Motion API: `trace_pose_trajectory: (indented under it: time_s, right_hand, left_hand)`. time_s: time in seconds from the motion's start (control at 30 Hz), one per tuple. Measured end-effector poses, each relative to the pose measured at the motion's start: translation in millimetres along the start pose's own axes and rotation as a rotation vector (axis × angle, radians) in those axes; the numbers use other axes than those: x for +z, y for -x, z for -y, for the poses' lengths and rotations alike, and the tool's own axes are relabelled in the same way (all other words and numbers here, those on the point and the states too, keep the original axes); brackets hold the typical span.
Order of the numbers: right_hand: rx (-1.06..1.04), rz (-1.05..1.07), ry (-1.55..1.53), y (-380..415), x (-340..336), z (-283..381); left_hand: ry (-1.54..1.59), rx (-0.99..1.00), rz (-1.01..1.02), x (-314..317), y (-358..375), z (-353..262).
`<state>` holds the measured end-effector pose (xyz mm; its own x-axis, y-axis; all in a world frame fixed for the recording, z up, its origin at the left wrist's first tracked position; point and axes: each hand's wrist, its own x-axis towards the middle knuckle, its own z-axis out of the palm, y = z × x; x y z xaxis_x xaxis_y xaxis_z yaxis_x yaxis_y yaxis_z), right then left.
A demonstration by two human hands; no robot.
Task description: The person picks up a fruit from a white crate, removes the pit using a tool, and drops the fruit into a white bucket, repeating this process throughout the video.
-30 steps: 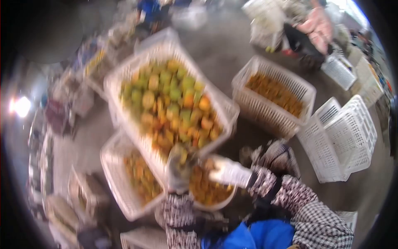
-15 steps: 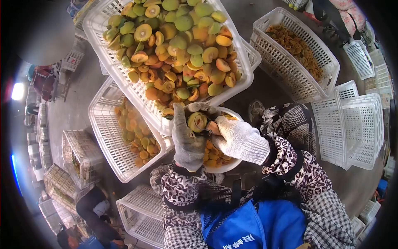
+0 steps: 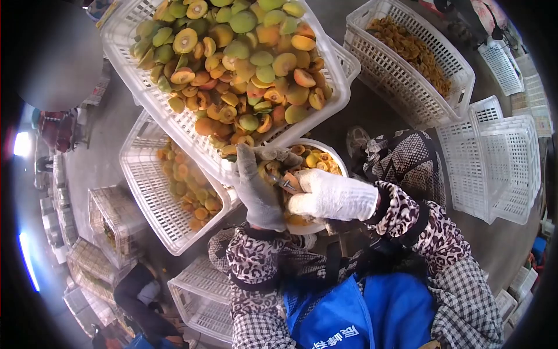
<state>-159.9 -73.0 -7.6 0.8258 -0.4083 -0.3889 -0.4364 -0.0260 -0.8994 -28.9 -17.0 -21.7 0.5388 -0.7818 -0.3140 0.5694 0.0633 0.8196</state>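
My left hand [image 3: 258, 192], in a grey knit glove, curls around a greenish-yellow apricot [image 3: 271, 170], which is mostly hidden by the fingers. In my right hand [image 3: 334, 193], in a white glove, is a small wooden-handled pitting tool [image 3: 289, 182]. Its metal tip points left, right at the fruit. Beneath both hands stands a white bucket [image 3: 342, 160] with orange fruit pieces [image 3: 318, 161] inside. Just beyond my hands, a white crate [image 3: 195, 142] is heaped with green and orange cut apricots [image 3: 241, 64].
A lower crate [image 3: 142, 174] with more fruit is at the left. At the upper right, another crate [image 3: 401, 87] has darker orange pieces. Nested white crates [image 3: 491, 163] stand at the right. At the lower left, a person [image 3: 139, 296] sits by stacked crates [image 3: 113, 224].
The apricot's cut face was turned up; now it is mostly hidden. My right hand has shifted slightly down and rolled, showing more of the tool's metal tip. The view has shifted a little.
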Motion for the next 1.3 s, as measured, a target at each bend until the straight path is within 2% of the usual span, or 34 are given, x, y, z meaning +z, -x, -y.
trace_pose_trajectory:
  time_s: [0.07,0.13,0.2,0.23,0.27,0.33,0.37,0.4,0.47,0.5,0.53,0.6,0.67,0.73,0.8,0.83,0.87,0.9,0.93,1.0,1.07,1.13,1.17,1.2,1.23,1.3]
  right_hand:
    - [0.331,0.250,-0.363,7.2,-12.7,21.6]
    - [0.334,0.260,-0.392,0.4,-5.6,6.5]
    - [0.080,0.091,-0.182,-4.5,8.3,-18.2]
    - [-0.220,-0.086,0.113,-6.9,14.6,-21.3]
    - [-0.216,-0.090,0.107,-3.3,22.6,-23.6]
    - [-0.083,-0.268,0.433,1.7,35.6,-20.2]
    - [-0.412,-0.221,0.415,-11.1,39.7,-36.6]
    - [-0.413,-0.220,0.415,-9.8,37.3,-55.4]
    - [-0.176,0.166,-0.078,-4.0,14.8,-38.4]
    - [-0.150,0.157,0.071,-2.1,15.6,-36.9]
    - [-0.149,0.155,0.070,-3.0,24.8,-33.5]
    - [0.036,-0.167,0.302,-5.9,47.1,-25.6]
    - [-0.001,-0.150,0.215,-2.1,40.0,-18.0]
    - [-0.030,-0.001,0.134,2.9,22.2,-4.8]
    - [0.029,0.032,0.075,5.2,13.8,5.3]
    - [0.088,0.060,0.016,6.0,9.9,8.8]
    - [0.148,0.091,-0.044,7.4,7.6,9.8]
    - [-0.002,-0.016,0.022,2.6,18.2,-11.3]
    - [0.000,-0.018,0.015,4.3,12.0,-7.9]
    - [0.305,0.482,-0.376,4.6,-6.7,3.1]
    - [0.326,0.487,-0.443,-1.5,2.6,-16.7]
    - [0.435,0.668,-1.130,2.0,-0.8,-23.4]
    - [0.357,0.479,-0.869,8.6,0.4,-14.3]
    - [0.356,0.481,-0.868,8.4,1.5,-17.2]
    - [0.351,0.511,-0.866,6.5,2.1,-21.5]
    - [0.385,0.565,-0.920,6.7,-2.7,-26.4]
  left_hand:
    - [-0.044,0.034,0.039,-8.1,-1.8,4.7]
    - [-0.085,0.061,0.079,-6.6,2.0,1.7]
    - [0.040,-0.083,0.030,10.9,11.0,-8.7]
    - [0.035,-0.089,0.034,10.6,11.4,-7.3]
    - [0.057,-0.096,0.037,8.6,12.0,-6.0]
    - [0.077,-0.107,0.035,2.8,14.0,-5.3]
    - [0.086,-0.154,0.066,-0.8,15.1,-6.7]
    - [0.096,-0.198,0.097,-3.1,16.0,-7.5]
    - [0.051,-0.192,0.061,-4.1,14.3,-8.3]
    - [0.005,-0.187,0.026,-4.5,13.6,-8.4]
    - [0.004,-0.189,0.028,-6.8,13.2,-6.6]
    - [-0.249,-0.047,0.046,-10.0,12.9,-1.0]
    - [-0.202,-0.079,0.010,-8.1,13.0,-3.6]
    - [-0.152,-0.103,-0.029,-7.7,15.6,-3.0]
    - [-0.271,0.204,0.117,-5.3,18.1,-0.2]
    - [-0.272,0.206,0.122,-5.0,16.2,0.1]
    - [-0.273,0.142,0.063,-5.6,14.4,1.4]
    - [-0.275,0.074,0.002,-6.3,14.2,3.5]
    - [-0.281,0.069,0.004,-6.6,15.1,5.3]
    - [-0.271,0.139,0.022,-7.6,14.5,7.4]
    - [-0.324,0.169,0.099,-12.4,10.7,7.6]
    - [-0.373,0.201,0.175,-9.1,10.0,6.1]
    - [-0.250,0.161,0.206,-6.5,10.0,4.8]
    - [-0.126,0.120,0.231,-5.2,11.3,4.4]
    - [-0.128,0.124,0.228,-5.7,12.4,3.8]
    - [0.006,-0.132,0.305,-8.2,13.4,-0.2]
